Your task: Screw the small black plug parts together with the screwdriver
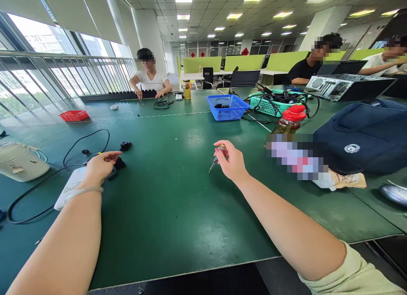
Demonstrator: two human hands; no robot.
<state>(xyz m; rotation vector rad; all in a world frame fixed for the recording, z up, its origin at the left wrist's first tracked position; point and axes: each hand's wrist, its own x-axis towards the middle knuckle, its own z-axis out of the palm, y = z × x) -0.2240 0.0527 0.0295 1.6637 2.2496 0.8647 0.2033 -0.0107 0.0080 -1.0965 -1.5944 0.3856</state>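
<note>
Over the green worktop (pixel 165 210), a slim screwdriver (pixel 216 160)

Brown-capped, metallic below and tilted tip-down, it is pinched by the curled right hand (pixel 233 161). Whether a black block (pixel 120 163) is gripped by the nearly closed left hand (pixel 98 170) cannot be told.

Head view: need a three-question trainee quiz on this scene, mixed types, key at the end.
1. Multiple choice. What is in the grip of the right hand?
A) a shallow red plastic tray
B) a slim screwdriver with a thin metal shaft
C) a loop of black cable

2. True or false. In the picture, the blue rectangular plastic basket stands to the left of the green perforated plastic basket.

3. Fill in the blank. The pale ring-shaped bracelet is worn on the person's ____ wrist.

Key: 1 B; 2 true; 3 left.
</note>
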